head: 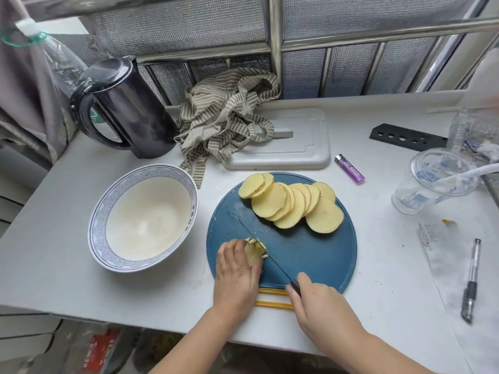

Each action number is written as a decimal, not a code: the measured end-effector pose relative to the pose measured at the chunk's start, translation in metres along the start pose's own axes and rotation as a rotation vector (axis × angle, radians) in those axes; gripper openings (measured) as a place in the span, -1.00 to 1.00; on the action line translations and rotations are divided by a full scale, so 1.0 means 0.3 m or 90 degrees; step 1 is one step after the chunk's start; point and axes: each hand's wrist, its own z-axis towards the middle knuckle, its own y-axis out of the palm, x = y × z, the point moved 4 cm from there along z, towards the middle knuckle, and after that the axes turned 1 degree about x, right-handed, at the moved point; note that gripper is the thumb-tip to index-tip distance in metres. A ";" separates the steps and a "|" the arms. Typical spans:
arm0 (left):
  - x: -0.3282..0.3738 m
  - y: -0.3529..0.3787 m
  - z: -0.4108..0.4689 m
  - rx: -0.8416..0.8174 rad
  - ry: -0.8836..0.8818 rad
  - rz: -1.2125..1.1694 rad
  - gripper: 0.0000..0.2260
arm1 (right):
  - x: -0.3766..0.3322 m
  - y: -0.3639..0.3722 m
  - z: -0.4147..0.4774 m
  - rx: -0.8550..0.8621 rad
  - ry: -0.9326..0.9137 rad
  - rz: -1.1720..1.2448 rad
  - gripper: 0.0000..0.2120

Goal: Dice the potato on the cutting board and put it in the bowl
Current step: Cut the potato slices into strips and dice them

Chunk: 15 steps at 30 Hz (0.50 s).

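A round blue cutting board (310, 252) lies in the middle of the counter. Several pale yellow potato slices (291, 203) fan across its far half. At the board's near left, my left hand (237, 273) holds down a small stack of potato strips (255, 251) with curled fingers. My right hand (321, 300) grips the black handle of a thin knife (267, 252), whose blade runs diagonally beside the strips. A white bowl with a blue patterned rim (108, 206) stands left of the board with nothing visible inside.
A dark kettle (127, 109) and a striped cloth (226, 117) sit at the back, by a white board (297, 147). To the right are a purple lighter (349, 168), plastic cup (432, 182), black sheath (405, 136) and pen (471, 282). Yellow chopsticks (272, 298) lie at the front edge.
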 end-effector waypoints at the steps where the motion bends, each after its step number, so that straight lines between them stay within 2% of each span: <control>1: 0.002 -0.002 0.001 0.001 -0.005 -0.002 -0.63 | 0.002 -0.001 0.003 0.002 0.002 0.012 -0.76; 9: 0.004 0.008 0.000 -0.023 -0.058 0.030 -0.51 | 0.048 -0.027 0.045 -0.061 0.031 0.185 -0.69; 15: 0.015 -0.001 0.003 -0.029 -0.056 0.033 -0.52 | 0.032 -0.045 0.047 -0.091 0.033 0.171 -0.69</control>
